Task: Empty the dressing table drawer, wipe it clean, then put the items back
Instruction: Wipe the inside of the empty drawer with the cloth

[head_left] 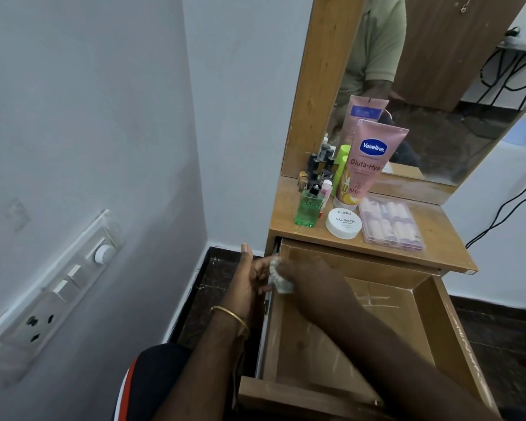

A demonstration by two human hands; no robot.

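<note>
The pulled-out brown wooden drawer (362,338) is sitting open in the near right of the scene with nothing lying in it, so the emptying looks done and wiping is likely the step in hand. The right hand (298,273) is reaching across to the drawer's far left corner, its grip closing around a small crumpled white cloth (278,278) and pressing it to the wood there. The left hand (249,281), wearing a thin gold bangle (230,316), is resting just outside the left wall with fingers loose, holding nothing, probably steadying the drawer. The right fingers are hiding behind the cloth. Farther off, the wooden bench (438,235) is carrying the removed items: a green glass bottle (308,209), a white round nail-polish tub (343,223), a clear flat nail case (390,221) and a pink upright lotion tube (369,161). Small dark bottles behind are too crowded to tell apart.
</note>
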